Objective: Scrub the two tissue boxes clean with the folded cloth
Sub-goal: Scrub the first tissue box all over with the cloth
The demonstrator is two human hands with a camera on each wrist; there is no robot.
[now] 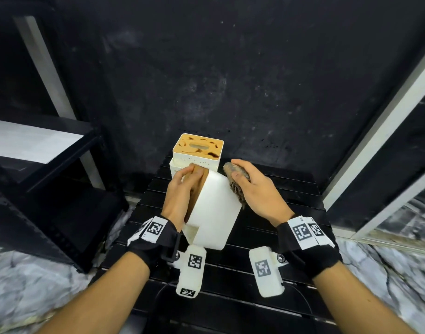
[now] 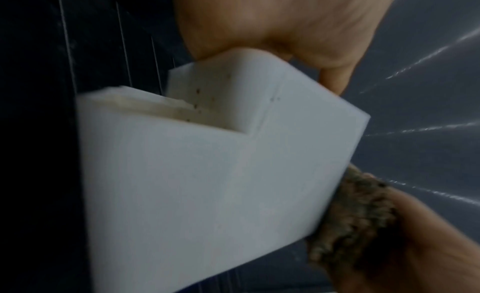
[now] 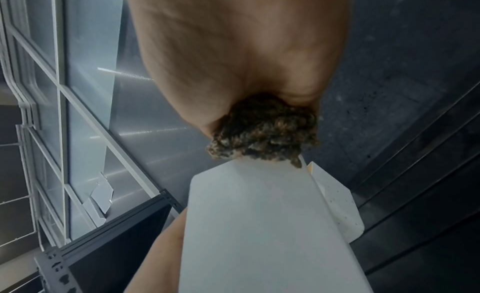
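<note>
Over the black slatted table [image 1: 274,196], the tilted white tissue box [image 1: 212,208] is gripped by left hand [image 1: 180,196] fingers; folded cloth [image 1: 235,183] is clutched in right hand [image 1: 252,191], pressed against its side; second stained tissue box [image 1: 198,150] stands just behind

Bare forearms; a black wrist strap [image 1: 156,239] on the left and another black wrist strap [image 1: 310,247] on the right, each carrying white square-code tags. White camera housing [image 1: 191,268] under left wrist, matching white camera housing [image 1: 267,271] under right, both code-tagged, screw-mounted.
</note>
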